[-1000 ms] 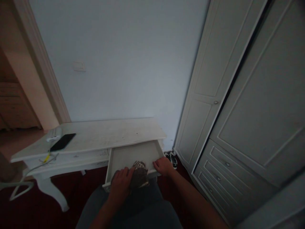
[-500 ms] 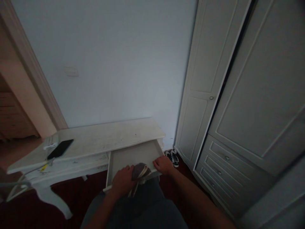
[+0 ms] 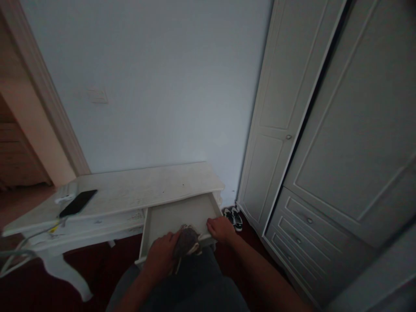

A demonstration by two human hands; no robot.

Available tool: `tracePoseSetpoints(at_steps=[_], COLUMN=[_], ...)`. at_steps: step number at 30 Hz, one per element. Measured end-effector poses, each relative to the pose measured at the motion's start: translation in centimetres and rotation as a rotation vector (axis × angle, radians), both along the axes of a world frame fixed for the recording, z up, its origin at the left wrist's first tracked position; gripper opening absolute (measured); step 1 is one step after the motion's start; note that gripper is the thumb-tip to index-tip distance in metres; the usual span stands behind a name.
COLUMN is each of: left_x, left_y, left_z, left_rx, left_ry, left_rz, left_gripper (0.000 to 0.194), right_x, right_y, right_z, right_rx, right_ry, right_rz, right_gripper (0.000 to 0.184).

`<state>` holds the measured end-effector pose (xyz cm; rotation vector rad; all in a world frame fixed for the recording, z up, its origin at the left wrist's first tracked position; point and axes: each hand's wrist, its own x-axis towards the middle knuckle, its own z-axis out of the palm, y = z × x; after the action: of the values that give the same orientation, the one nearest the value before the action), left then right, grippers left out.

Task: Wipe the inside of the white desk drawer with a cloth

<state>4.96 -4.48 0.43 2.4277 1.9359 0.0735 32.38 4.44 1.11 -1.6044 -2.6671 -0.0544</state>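
A white table (image 3: 136, 188) has its right drawer (image 3: 175, 216) pulled out. My left hand (image 3: 160, 255) is closed around a bunched brown cloth (image 3: 185, 242) with pale edges, pressed on the drawer's front rim. My right hand (image 3: 221, 229) grips the drawer's front right corner, fingers curled over the edge. The inside of the drawer looks bare.
A black phone (image 3: 78, 203) and a white charger (image 3: 63, 198) with a cable lie on the table's left end. A tall white wardrobe (image 3: 325, 151) with drawers stands on the right. A pair of shoes (image 3: 234, 216) sits on the dark red floor beside it.
My left hand has shifted the cloth slightly along the drawer's front edge. My right hand has stayed on the corner. The view has swung a little.
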Motion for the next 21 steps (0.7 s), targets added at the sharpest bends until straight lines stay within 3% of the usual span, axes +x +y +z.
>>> tracePoseSetpoints(at_steps=[3, 6, 10, 13, 18, 21], left_x=[-4.8, -8.6, -11.0, -10.3, -8.1, -7.7], left_y=[-1.9, -3.9, -4.1, -1.9, 3.7, 6.3], left_z=[0.0, -0.7, -1.5, -0.4, 3.6, 4.8], left_rx=[0.011, 0.095, 0.133, 0.132, 0.132, 0.175], left_ry=[0.117, 0.183, 0.025, -0.098, 0.034, 0.012], left_rz=[-0.015, 0.057, 0.26, 0.383, 0.431, 0.491], left_gripper=[0.078, 0.079, 0.072, 0.054, 0.052, 0.048], right_x=[-0.1, -0.1, -0.2, -0.2, -0.3, -0.2], right_y=[0.0, 0.1, 0.0, -0.1, -0.3, -0.3], right_z=[0.0, 0.1, 0.3, 0.5, 0.8, 0.7], right_rx=[-0.005, -0.006, -0.009, -0.013, -0.006, 0.013], right_ry=[0.003, 0.006, 0.01, 0.003, -0.029, -0.042], right_rz=[0.011, 0.018, 0.021, 0.018, 0.012, 0.018], right_gripper=[0.047, 0.049, 0.05, 0.052, 0.054, 0.053])
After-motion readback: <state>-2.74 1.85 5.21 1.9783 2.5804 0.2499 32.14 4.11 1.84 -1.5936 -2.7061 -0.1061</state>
